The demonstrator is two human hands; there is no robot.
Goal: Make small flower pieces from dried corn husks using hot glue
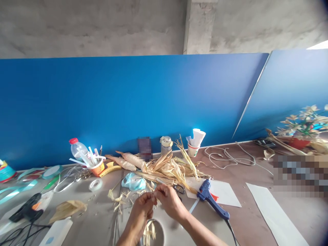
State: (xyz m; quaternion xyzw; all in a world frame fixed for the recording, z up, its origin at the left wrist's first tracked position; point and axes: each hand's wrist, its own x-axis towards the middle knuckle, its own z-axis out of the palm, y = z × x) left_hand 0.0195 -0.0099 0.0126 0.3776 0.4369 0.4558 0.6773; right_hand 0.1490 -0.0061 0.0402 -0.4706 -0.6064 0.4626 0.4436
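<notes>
Head view, nearest first: round bowl [163, 233] at bottom edge, part cut off, w/ pale husk strips [149, 233] in it, dry & thin by look. Just beyond, my left hand [143, 205] and right hand [168, 201] meet, fingertips of both pressed together, seemingly pinching a small piece [154, 193] btwn them; too small & covered to ID, poss. husk. Loc.: at the tips, above the table [89, 212], past the bowl. Handling, est.: next to no weight, papery, stiffish along the grain, apt to split if bent hard; low slip. Rec. grip: flat of the pads, near one end, light pressure, no twist across grain. To R, glue gun [212, 202] lies partly over a white sheet [229, 194]; temp. unknown, so take by handle only. Black loops, prob. scissors [179, 189], show past my right hand. Farther: crumpled light-blue bundle [134, 181], then loose dry husks [169, 168], tangled; draw singly from one end, as a tug prob. tears them. Rear: lidded jar [166, 145] & paper cup [193, 150] nr blue partition [153, 99].
</notes>
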